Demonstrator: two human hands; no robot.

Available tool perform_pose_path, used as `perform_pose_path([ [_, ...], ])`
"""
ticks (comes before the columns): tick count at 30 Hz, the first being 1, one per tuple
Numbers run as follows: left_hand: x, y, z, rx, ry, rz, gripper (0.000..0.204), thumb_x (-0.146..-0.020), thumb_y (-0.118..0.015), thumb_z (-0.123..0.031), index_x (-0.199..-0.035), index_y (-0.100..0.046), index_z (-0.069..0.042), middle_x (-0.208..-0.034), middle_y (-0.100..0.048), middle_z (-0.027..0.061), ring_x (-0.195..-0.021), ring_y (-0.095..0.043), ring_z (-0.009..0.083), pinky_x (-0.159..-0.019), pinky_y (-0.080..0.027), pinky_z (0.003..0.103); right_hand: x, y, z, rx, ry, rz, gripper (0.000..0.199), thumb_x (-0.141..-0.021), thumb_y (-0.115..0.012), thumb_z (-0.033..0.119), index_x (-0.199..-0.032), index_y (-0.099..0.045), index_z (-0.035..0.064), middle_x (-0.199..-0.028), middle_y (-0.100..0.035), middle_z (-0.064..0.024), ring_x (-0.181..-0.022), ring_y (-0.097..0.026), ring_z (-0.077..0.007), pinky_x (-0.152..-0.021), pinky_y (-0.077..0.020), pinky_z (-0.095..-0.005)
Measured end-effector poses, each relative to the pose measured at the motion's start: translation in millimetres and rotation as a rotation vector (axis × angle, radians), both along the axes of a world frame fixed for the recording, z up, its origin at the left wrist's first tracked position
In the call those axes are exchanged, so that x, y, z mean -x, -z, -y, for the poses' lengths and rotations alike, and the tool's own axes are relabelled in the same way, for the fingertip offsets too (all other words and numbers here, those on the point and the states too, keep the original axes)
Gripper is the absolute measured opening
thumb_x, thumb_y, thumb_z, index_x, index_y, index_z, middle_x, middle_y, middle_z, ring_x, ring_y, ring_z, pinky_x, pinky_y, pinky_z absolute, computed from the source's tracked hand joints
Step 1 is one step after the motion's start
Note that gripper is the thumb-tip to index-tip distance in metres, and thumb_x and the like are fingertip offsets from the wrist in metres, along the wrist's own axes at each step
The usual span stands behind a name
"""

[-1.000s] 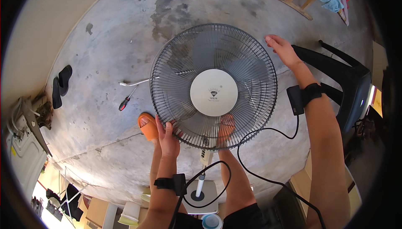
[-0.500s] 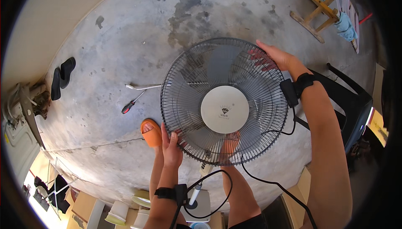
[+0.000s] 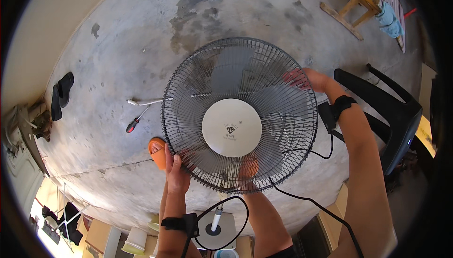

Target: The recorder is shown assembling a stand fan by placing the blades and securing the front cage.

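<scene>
A round electric fan (image 3: 231, 128) with a dark wire guard, grey blades and a pale centre disc faces up in front of me. My left hand (image 3: 178, 175) grips its lower left rim, thumb outside and fingers partly behind the wires. At the upper right rim, my right hand (image 3: 311, 79) is closed round the edge; its fingers show through the guard. Below the fan, a white pole (image 3: 216, 218) rises from a square pale base (image 3: 229, 239). The guard hides most of the joint between pole and fan. A black cable (image 3: 309, 204) loops below.
Left of the fan, a red-and-black screwdriver (image 3: 133, 125) and a white cable (image 3: 141, 102) lie on concrete. Black shoes (image 3: 65, 89) sit by the left wall. A black plastic chair (image 3: 401, 111) stands right, a wooden frame (image 3: 344, 15) far right. My foot wears an orange slipper (image 3: 157, 154).
The fan appears larger and further left, tilted more toward me. Both hands keep hold of its rim, and the right one has come slightly lower. The whole floor view has shifted left.
</scene>
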State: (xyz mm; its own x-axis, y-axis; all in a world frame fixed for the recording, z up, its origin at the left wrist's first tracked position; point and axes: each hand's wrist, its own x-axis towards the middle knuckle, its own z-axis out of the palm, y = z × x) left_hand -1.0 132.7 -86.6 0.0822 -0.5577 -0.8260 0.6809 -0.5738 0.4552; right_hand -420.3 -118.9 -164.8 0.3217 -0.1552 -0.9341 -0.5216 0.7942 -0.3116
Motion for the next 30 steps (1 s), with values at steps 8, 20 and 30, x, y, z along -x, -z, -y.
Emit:
perform_pose_path([
  [8, 0.8, -6.7, 6.6, 0.044, 0.062, 0.044, 0.067, -0.091, -0.052, -0.027, -0.144, -0.012, -0.022, -0.130, -0.042, 0.0088, -0.116, -0.046, 0.0263, -0.091, -0.043, 0.047, 26.3, 108.7, -58.0, 0.090, 0.654, 0.218, 0.023, -0.087, -0.052, 0.020, -0.097, -0.060, 0.0008, -0.094, -0.063, -0.0154, -0.078, -0.063, -0.0229, -0.068, -0.0499, -0.0331],
  [20, 3.7, -8.0, 8.2, 0.051, 0.089, 0.068, 0.068, -0.091, -0.052, -0.028, -0.144, -0.010, -0.026, -0.125, -0.046, 0.0073, -0.113, -0.047, 0.0242, -0.087, -0.043, 0.045, 18.9, 136.7, -69.1, 0.196, 0.655, 0.094, 0.017, -0.086, -0.055, 0.016, -0.085, -0.063, 0.0007, -0.075, -0.065, -0.0155, -0.068, -0.063, -0.0217, -0.060, -0.0512, -0.0322],
  [30, 4.9, -10.5, 6.0, 0.041, 0.017, 0.021, 0.061, -0.091, -0.052, -0.022, -0.143, -0.020, -0.018, -0.126, -0.045, 0.0068, -0.113, -0.048, 0.0243, -0.092, -0.044, 0.043, 4.7, 24.6, -9.7, 0.501, 0.362, 0.007, 0.026, -0.088, -0.049, 0.014, -0.112, -0.054, 0.0056, -0.081, -0.059, -0.0050, -0.063, -0.056, -0.0128, -0.054, -0.0457, -0.0259],
])
